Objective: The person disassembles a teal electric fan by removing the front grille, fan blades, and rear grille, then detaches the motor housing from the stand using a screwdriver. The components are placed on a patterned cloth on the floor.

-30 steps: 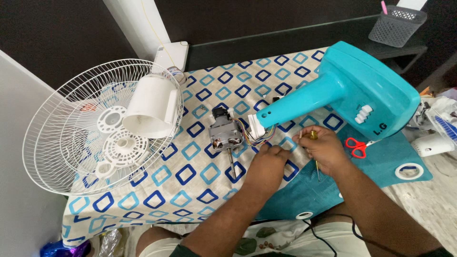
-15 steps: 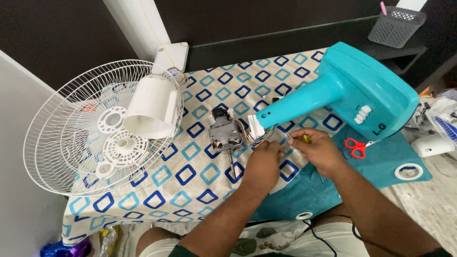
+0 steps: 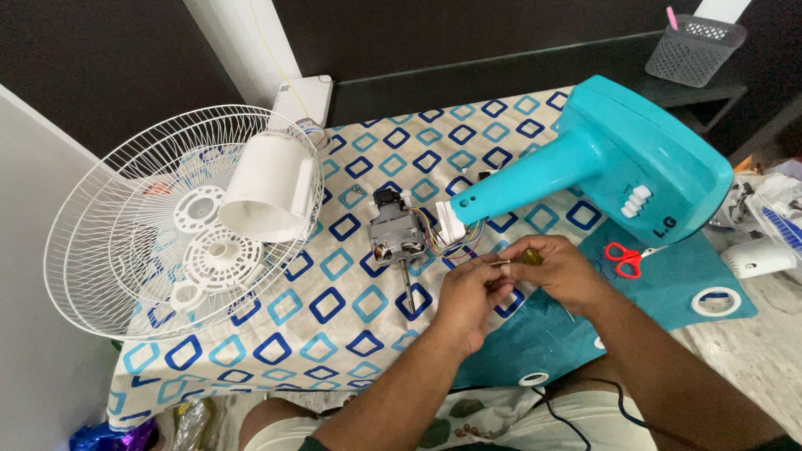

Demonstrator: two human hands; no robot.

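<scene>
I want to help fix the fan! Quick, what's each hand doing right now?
Left hand: closed, pinching the wires by the motor.
Right hand: closed around a yellow-handled screwdriver.

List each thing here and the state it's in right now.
Fan motor: bare, lying flat, wired to stand.
Teal fan stand: tipped on its side.
Wire guards: detached, stacked.
White housing: off, resting on guards.
Red scissors: closed.
Left hand: pinching wires.
Right hand: gripping screwdriver.

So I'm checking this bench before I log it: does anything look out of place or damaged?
Nothing looks broken, but the fan is in pieces: the bare motor lies on the patterned cloth, joined only by coloured wires to the turquoise stand tipped on its side. The white motor cover rests in the wire grille.
</scene>
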